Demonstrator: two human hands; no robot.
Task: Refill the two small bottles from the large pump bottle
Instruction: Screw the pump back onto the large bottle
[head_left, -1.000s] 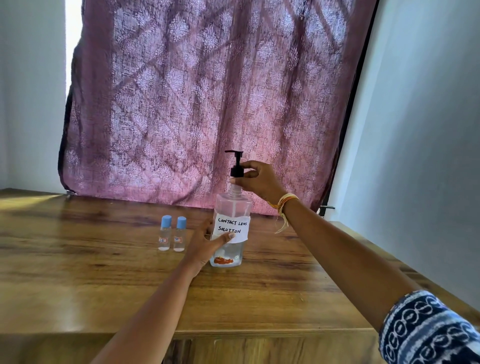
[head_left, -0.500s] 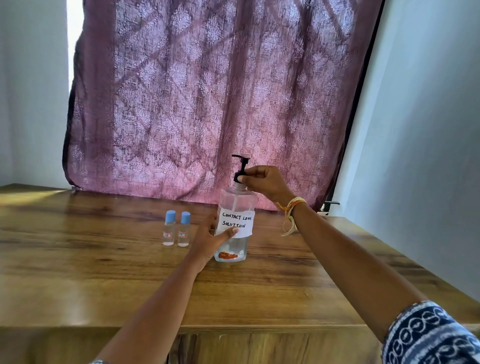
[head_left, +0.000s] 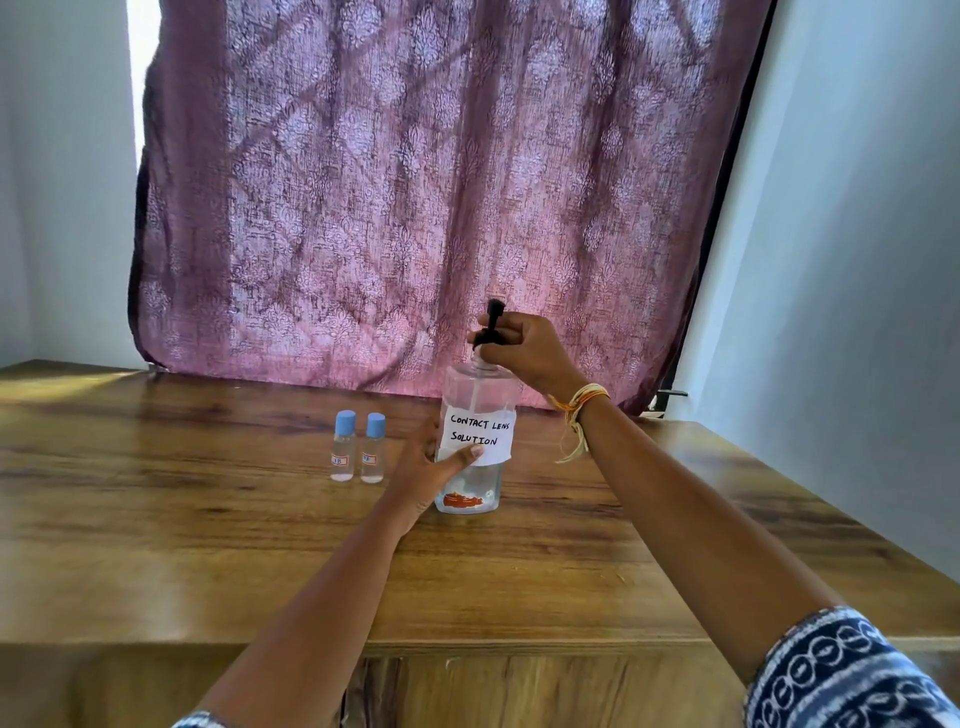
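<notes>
Refilling not begun: both small bottles (head_left: 358, 447) stand capped left of pump bottle (head_left: 475, 441), left hand (head_left: 434, 475) fingers gripping its body, right hand (head_left: 527, 353) fingers closed around pump collar (head_left: 488, 338).

Left hand (head_left: 422, 474) wrapped low, right hand (head_left: 524, 349) pinched higher, both arms outstretched forward.

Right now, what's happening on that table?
A person is working on the large pump bottle labelled "contact lens solution". The left hand steadies its body at the label, while the right hand grips the black pump head at the neck. The two small bottles stand capped, side by side on the wooden table, to the left of the big bottle, untouched.
</notes>
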